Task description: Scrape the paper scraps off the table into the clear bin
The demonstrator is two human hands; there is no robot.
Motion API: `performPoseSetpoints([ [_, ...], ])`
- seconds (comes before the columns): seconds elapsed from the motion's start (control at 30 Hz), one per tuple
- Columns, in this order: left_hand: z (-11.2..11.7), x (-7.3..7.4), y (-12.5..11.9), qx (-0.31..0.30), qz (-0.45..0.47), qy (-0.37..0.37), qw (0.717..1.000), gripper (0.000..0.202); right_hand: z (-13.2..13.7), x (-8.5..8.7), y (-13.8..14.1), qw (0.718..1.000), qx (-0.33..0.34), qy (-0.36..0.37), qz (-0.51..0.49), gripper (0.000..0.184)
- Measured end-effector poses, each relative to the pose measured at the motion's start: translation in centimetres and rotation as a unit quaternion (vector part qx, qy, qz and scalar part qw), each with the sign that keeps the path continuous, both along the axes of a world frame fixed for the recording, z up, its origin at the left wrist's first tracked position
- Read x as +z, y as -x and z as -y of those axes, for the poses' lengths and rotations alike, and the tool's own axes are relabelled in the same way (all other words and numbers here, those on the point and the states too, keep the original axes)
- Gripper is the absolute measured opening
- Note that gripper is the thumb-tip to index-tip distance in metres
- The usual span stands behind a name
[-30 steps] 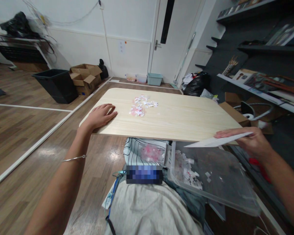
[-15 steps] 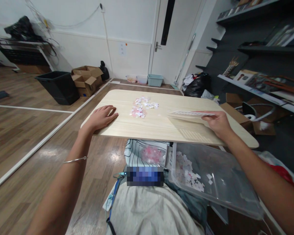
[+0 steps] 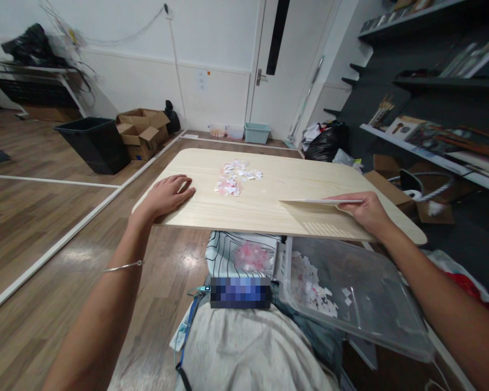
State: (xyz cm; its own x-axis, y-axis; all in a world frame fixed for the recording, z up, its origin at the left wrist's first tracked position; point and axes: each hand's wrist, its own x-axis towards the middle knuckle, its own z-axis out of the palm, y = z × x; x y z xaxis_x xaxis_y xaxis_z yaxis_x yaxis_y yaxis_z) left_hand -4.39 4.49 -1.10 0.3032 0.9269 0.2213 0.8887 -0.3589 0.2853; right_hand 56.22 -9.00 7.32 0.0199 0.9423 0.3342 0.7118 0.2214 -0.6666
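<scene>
My left hand (image 3: 168, 194) lies flat with fingers spread on the near left corner of a pale wooden table (image 3: 269, 203). My right hand (image 3: 361, 210) is closed on the edge of a thin white sheet of paper (image 3: 315, 202), held almost level just above the table's near right part. A small heap of pink and white paper scraps (image 3: 236, 178) lies on the table between my hands, nearer the left one. A clear plastic tray (image 3: 362, 301) with more scraps sits below the table edge by my lap.
A black bin (image 3: 93, 142) and open cardboard boxes (image 3: 142, 130) stand on the wooden floor at the left. Dark shelves (image 3: 440, 108) with books and boxes line the right wall. A black bag (image 3: 328, 142) and a white door (image 3: 287, 65) are beyond the table.
My right hand carried the sheet from off the table's near right corner to over the tabletop, then lowered it slightly. My left hand has stayed put.
</scene>
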Motion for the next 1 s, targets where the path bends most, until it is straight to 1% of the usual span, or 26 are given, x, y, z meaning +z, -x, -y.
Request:
performPoseSetpoints([
  [0.07, 0.1, 0.0, 0.0, 0.004, -0.001, -0.007, 1.000, 0.063, 1.2, 0.3, -0.5, 0.999, 0.015, 0.034, -0.009, 0.025],
  [0.13, 0.2, 0.0, -0.1, 0.004, -0.003, -0.010, 1.000, 0.062, 2.1, 0.4, -0.9, 0.999, 0.004, 0.044, -0.024, 0.025],
  [0.3, 0.2, 0.1, 0.0, 0.000, -0.002, -0.005, 1.000, 0.068, 3.1, 0.3, -1.1, 0.994, -0.088, 0.029, -0.053, 0.010],
  [0.37, 0.1, 0.0, 0.1, -0.003, -0.001, -0.005, 1.000, 0.069, 3.5, 0.4, -0.8, 0.994, -0.091, 0.028, -0.049, 0.005],
  [0.4, 0.0, 0.0, 0.1, -0.005, -0.001, -0.005, 1.000, 0.070, 3.8, 0.4, -0.6, 0.996, -0.082, 0.027, -0.039, 0.005],
  [0.5, -0.1, -0.1, 0.2, -0.008, -0.002, -0.004, 1.000, 0.072, 4.5, 0.6, -0.1, 0.999, -0.047, 0.026, 0.001, 0.018],
  [0.6, -0.2, -0.2, 0.3, -0.005, -0.003, -0.005, 1.000, 0.074, 4.8, 0.5, 0.9, 0.999, -0.049, 0.021, 0.009, 0.030],
  [0.67, -0.2, -0.2, 0.3, -0.004, -0.003, -0.003, 1.000, 0.075, 4.9, 0.2, 1.9, 0.998, -0.062, 0.012, -0.025, 0.034],
  [0.73, -0.2, -0.3, 0.2, -0.005, -0.002, -0.003, 1.000, 0.076, 5.3, -0.2, 3.3, 0.994, -0.068, 0.017, -0.084, 0.036],
  [0.87, -0.2, -0.2, 0.2, -0.009, 0.002, -0.003, 1.000, 0.075, 7.0, -0.9, 5.9, 0.976, -0.072, 0.068, -0.194, 0.038],
  [1.0, -0.1, -0.1, 0.2, -0.011, 0.008, 0.000, 1.000, 0.074, 9.4, -2.2, 7.5, 0.959, -0.087, 0.122, -0.242, 0.045],
])
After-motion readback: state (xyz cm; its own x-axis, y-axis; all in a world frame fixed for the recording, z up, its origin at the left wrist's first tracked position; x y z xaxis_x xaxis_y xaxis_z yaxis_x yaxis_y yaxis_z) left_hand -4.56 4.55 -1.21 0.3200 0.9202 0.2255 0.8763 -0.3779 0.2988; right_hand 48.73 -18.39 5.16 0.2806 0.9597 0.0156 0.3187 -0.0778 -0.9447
